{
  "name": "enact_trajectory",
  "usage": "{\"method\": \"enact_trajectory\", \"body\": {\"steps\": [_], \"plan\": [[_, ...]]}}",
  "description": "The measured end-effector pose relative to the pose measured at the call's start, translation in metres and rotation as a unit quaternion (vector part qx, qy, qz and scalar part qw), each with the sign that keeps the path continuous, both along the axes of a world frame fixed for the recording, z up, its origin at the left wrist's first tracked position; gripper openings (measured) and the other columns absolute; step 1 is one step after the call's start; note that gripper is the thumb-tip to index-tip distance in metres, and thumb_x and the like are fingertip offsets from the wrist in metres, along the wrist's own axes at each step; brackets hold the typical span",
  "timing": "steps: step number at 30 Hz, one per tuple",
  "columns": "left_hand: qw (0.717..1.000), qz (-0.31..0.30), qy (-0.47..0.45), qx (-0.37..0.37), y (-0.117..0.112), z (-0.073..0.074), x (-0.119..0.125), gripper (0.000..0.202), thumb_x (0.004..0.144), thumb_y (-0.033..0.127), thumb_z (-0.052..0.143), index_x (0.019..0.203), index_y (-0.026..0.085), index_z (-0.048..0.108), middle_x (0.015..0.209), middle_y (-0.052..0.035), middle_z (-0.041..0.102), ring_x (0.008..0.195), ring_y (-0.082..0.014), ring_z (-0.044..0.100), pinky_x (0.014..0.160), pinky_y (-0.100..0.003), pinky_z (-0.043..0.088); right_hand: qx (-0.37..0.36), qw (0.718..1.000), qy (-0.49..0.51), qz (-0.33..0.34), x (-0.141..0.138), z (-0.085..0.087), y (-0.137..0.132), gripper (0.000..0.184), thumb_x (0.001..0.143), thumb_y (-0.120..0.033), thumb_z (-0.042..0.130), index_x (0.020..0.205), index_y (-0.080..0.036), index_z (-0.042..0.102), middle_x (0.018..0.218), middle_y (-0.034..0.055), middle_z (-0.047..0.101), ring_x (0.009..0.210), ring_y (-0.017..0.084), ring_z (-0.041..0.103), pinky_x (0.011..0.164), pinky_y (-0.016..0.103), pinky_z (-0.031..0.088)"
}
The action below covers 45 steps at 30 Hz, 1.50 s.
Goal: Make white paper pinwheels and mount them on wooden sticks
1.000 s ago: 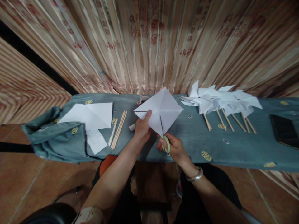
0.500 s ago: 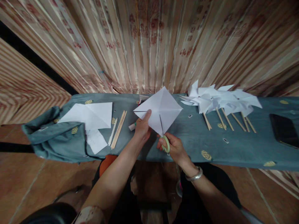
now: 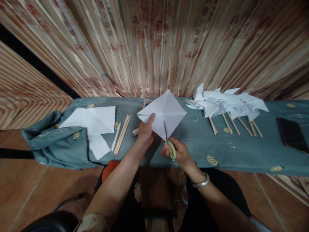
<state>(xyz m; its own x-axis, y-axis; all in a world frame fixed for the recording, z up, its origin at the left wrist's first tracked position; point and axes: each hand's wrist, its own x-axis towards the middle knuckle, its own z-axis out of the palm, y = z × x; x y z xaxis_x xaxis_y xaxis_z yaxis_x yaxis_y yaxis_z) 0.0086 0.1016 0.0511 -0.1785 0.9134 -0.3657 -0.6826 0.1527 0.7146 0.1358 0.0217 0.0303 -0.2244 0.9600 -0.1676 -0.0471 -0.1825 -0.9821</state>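
A square of white paper (image 3: 170, 108), creased along its diagonals, is held up like a diamond over the table. My left hand (image 3: 146, 131) pinches it near the lower left edge, thumb on top. A slit runs inward from its left corner, close to my thumb. In my right hand (image 3: 175, 149) are scissors (image 3: 173, 150) with pale green handles, fingers through the loops. Their blades lie across the paper from the bottom corner toward the middle. The fingers of my left hand beneath the sheet are hidden.
Finished white paper pinwheels (image 3: 224, 103) on wooden sticks lie to the right, beside a black phone (image 3: 291, 134). On the left are more white paper (image 3: 101, 119), a white pen (image 3: 116, 137) and several loose sticks (image 3: 122, 134). A green cloth (image 3: 193, 158) covers the narrow table; a curtain (image 3: 154, 48) hangs behind.
The scissors' handles have spread a little and more of the blades shows over the paper. Both hands stay at nearly the same place, and the view has shifted slightly.
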Motion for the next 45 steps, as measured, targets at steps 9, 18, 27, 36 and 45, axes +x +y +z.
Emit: {"method": "enact_trajectory", "body": {"steps": [9,18,27,36,45], "plan": [[0.999,0.052,-0.008,0.0,0.011,0.013,-0.016,0.009,0.083,0.013,0.068,0.091,0.016,0.07,0.081,-0.0017,0.076,0.08,-0.0154,0.073,0.085,-0.026,0.057,-0.074,0.993,-0.011,0.086,0.027,0.006,-0.018,0.051,0.071,-0.062,0.072,0.094,-0.018,0.063,0.068,-0.001,0.064,0.059,0.011,0.057,0.055,0.024,0.045],[1.0,-0.016,0.016,0.0,0.0,0.006,-0.02,0.03,0.062,0.021,0.086,0.086,0.014,0.07,0.082,-0.0066,0.077,0.088,-0.0232,0.073,0.088,-0.033,0.057,-0.004,0.993,-0.069,-0.098,0.066,0.01,-0.014,0.052,0.059,-0.052,0.085,0.095,-0.021,0.065,0.074,0.0001,0.069,0.062,0.014,0.061,0.055,0.026,0.046],[0.985,-0.156,0.07,0.019,-0.023,-0.008,-0.004,0.043,0.047,0.033,0.092,0.078,0.01,0.074,0.077,-0.0092,0.076,0.066,-0.0189,0.069,0.068,-0.029,0.054,0.121,0.932,-0.253,-0.228,0.087,0.014,0.007,0.056,0.064,-0.05,0.082,0.109,-0.023,0.063,0.093,0.0055,0.075,0.087,0.023,0.069,0.085,0.039,0.051],[0.965,-0.258,0.015,0.032,-0.027,-0.008,-0.005,0.049,0.056,0.051,0.087,0.086,0.014,0.074,0.086,-0.0103,0.076,0.078,-0.0213,0.07,0.077,-0.032,0.055,0.06,0.972,-0.102,-0.202,0.076,0.008,0.022,0.053,0.052,-0.053,0.084,0.087,-0.021,0.06,0.054,-0.0082,0.057,0.05,0.011,0.05,0.054,0.026,0.041],[0.963,-0.266,-0.027,0.044,-0.045,-0.004,0.007,0.07,0.059,0.036,0.087,0.122,0.024,0.059,0.115,-0.0098,0.07,0.112,-0.0274,0.064,0.1,-0.046,0.047,0.058,0.96,-0.055,-0.269,0.058,0.009,0.027,0.052,0.054,-0.051,0.083,0.089,-0.022,0.059,0.057,-0.0074,0.059,0.051,0.013,0.051,0.053,0.026,0.042]]}}
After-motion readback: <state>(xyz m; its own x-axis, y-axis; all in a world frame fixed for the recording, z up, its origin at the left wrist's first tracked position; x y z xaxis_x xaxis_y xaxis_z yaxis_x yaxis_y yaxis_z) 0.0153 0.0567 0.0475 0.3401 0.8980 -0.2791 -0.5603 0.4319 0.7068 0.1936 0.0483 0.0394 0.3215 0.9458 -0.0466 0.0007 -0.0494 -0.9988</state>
